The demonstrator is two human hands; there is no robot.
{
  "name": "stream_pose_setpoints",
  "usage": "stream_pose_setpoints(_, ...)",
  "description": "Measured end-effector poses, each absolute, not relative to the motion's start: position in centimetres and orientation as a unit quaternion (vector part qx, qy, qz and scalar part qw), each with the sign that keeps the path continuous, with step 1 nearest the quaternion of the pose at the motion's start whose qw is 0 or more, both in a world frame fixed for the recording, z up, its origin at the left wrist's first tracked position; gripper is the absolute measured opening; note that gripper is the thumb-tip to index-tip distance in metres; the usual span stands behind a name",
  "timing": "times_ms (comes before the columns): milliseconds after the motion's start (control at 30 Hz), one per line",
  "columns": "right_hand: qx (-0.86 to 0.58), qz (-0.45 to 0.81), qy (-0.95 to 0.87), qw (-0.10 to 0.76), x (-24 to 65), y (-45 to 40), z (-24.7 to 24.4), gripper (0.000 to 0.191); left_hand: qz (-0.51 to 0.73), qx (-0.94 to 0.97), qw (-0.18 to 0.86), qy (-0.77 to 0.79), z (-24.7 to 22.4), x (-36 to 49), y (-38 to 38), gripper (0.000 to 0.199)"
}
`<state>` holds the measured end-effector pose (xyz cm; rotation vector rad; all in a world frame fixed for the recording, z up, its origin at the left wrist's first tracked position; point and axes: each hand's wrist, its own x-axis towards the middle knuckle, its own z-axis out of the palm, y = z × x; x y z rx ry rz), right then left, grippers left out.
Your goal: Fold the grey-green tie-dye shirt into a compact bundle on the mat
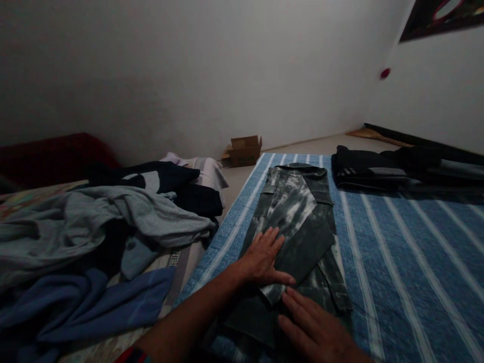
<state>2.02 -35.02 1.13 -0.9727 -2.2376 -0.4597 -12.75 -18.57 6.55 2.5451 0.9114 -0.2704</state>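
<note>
A dark grey-green denim jacket (298, 222) with pale mottled patches lies face down or folded on a blue striped bedspread (381, 252). Its collar points away from me, and a sleeve is folded slantwise across the body. My left hand (264, 259) rests flat on the jacket's left part, fingers spread and thumb out to the right. Close to that thumb, my right hand (313, 322) lies on the lower part of the jacket with its fingers stretched out. Neither hand grips the cloth visibly. The jacket's lower end is dim and partly hidden by my arms.
Loose clothes lie heaped on a bed at left, among them a grey garment (113, 212) and a blue one (98, 307). Folded dark clothes (366, 169) sit at the bedspread's far right. An open cardboard box (245, 152) stands by the wall, beyond the gap between the beds.
</note>
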Motion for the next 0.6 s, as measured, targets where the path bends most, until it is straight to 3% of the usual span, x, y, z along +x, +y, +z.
stream_pose_setpoints(300,-0.396,-0.167,-0.846,0.316,3.0,-36.9,1.1,0.034,-0.04,0.927,0.203,0.313,5.9,-13.0,-18.5,0.106)
stream_pose_setpoints(433,-0.434,-0.166,-0.817,0.342,5.4,-38.2,1.9,0.042,0.036,0.923,0.209,0.32,5.6,-14.5,-18.2,0.08)
stream_pose_setpoints(600,-0.449,-0.141,-0.804,0.363,6.6,-39.3,2.2,0.034,0.128,0.901,0.211,0.357,5.2,-16.5,-18.1,0.052)
